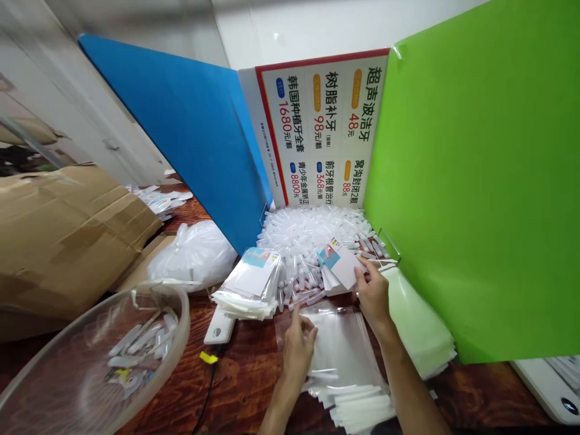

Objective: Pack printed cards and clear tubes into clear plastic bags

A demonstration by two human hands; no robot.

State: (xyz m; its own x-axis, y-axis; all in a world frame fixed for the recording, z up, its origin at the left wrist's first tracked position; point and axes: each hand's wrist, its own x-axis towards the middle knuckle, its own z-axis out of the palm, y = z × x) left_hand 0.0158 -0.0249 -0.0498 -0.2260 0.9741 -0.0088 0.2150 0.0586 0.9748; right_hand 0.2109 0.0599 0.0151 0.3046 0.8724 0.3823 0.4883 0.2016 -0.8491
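My right hand point(375, 296) pinches the edge of a printed card point(347, 270) with a blue picture at one corner. Further such cards sit in a small stack just under it. My left hand point(299, 344) rests at the top left of a pile of clear plastic bags point(342, 344), index finger stretched out and the other fingers loosely bent. Nothing shows in its grip. Behind both hands lies a large heap of small translucent white tubes point(312, 232). Left of the heap is a stack of bagged cards point(251, 281).
A blue panel point(181, 121), a priced sign board point(324, 133) and a green panel point(480, 181) wall in the heap. At left stand a clear round bin point(179, 338), a cardboard box point(67, 235) and a white plastic sack point(194, 254). More bags point(417, 326) lie right.
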